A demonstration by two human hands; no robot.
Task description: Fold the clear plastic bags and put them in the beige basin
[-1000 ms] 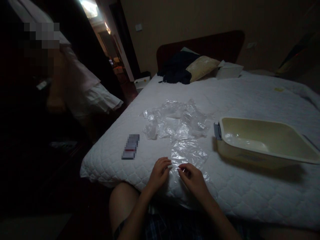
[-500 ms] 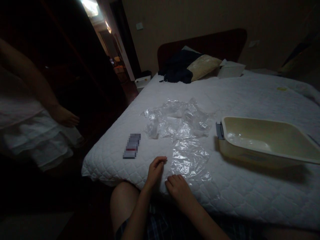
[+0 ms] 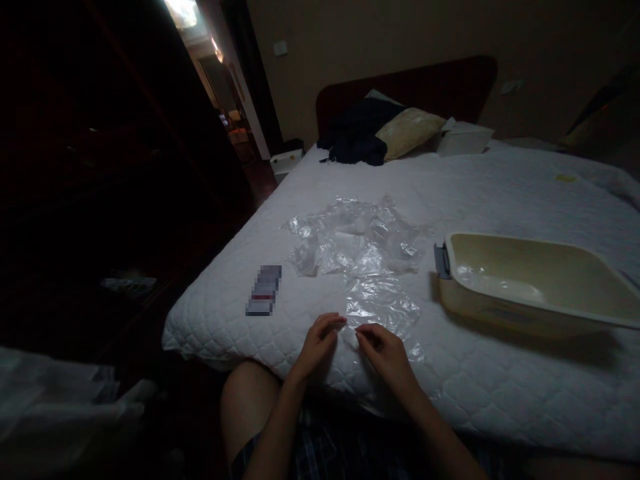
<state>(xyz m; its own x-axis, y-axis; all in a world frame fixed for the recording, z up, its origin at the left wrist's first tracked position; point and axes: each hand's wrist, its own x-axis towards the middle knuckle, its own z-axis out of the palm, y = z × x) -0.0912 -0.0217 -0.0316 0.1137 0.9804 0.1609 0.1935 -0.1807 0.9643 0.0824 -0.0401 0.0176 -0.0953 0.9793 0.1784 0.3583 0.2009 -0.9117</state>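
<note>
A clear plastic bag [image 3: 383,303] lies flat and wrinkled on the white quilted bed [image 3: 480,393]. My left hand [image 3: 320,337] is at the bag's near left corner, fingers stretched out and slightly curled over its edge. Just right of it, my right hand [image 3: 387,357] pinches the bag's near edge between thumb and forefinger; the plastic at the fingertips is faint. Beyond the hands, more crumpled clear plastic [image 3: 355,237] is spread out.
A cream plastic tub [image 3: 525,267] with a grey latch stands to the right. On the left lies a pixelated flat object [image 3: 264,291]. Dark clothing [image 3: 355,137], a beige cushion [image 3: 410,133] and a white box [image 3: 465,139] sit near the headboard. Pale fabric of another person [image 3: 55,393] shows lower left.
My right hand has moved forward and right onto the bag's edge, its fingers now pinched. My left hand has shifted slightly right. The person at left has moved mostly out of view.
</note>
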